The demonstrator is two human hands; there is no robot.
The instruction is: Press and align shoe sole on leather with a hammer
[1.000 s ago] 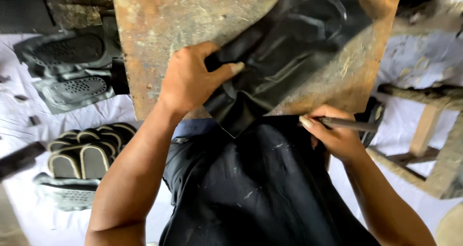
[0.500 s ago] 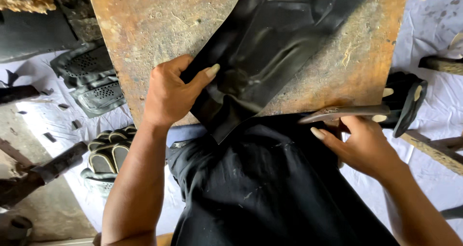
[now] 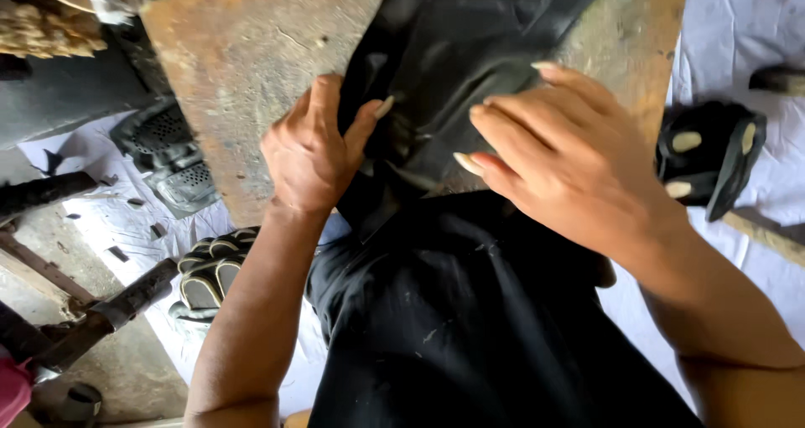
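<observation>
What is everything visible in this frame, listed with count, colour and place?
Worn wooden work board: one, brown, top centre.
Shiny black leather sheet: one, lying on the board, hanging over its near edge.
Padded black-and-cream gloves: one right of the board, another lower left.
Perforated black pads: two, left, under the board's edge.
White cloth: one, covering the floor.
Left hand: grip pinching the sheet's edge.
Right hand: flat, fingers spread over the sheet.

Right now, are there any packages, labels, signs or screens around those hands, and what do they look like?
None in view. Both hands, left and right, rest on a black moulded sheet lying on a worn brown board, with black and cream moulded pieces on white cloth alongside.
</observation>
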